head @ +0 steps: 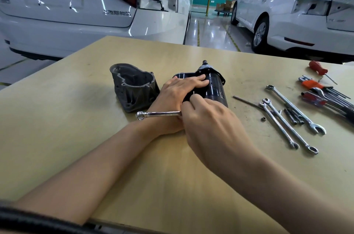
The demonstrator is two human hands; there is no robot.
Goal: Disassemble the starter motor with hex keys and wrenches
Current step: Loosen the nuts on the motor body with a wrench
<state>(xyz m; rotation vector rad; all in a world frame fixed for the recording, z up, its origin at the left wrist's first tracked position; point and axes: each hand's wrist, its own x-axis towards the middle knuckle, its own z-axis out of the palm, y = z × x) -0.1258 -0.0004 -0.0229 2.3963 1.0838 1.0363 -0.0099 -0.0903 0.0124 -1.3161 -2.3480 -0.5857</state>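
Head view: one black starter motor (pixel 214 88) lies near the counter (pixel 80 138) centre, the left hand (pixel 180 90) pressed flat on it with fingers straight. The right hand (pixel 208 119) grips one wrench (pixel 159 114) at the motor's near end. One grey housing (pixel 134 86) stands just left of the motor; three loose wrenches (pixel 293 109) lie toward the counter's right edge.

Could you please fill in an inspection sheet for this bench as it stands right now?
Surface: tan wooden table, scuffed and marked near the tools.
Job's things: black starter motor lying on its side; grey housing detached, standing to its left; wrench at the motor's near end.
Clutter: three spare wrenches, hex key set, red-handled screwdriver, long bolts, a small nut, all on the right.
Grippers: left hand rests flat on the motor; right hand grips the wrench.
Cables: nothing seen.
Surroundings: two white cars parked behind the table, glossy workshop floor.
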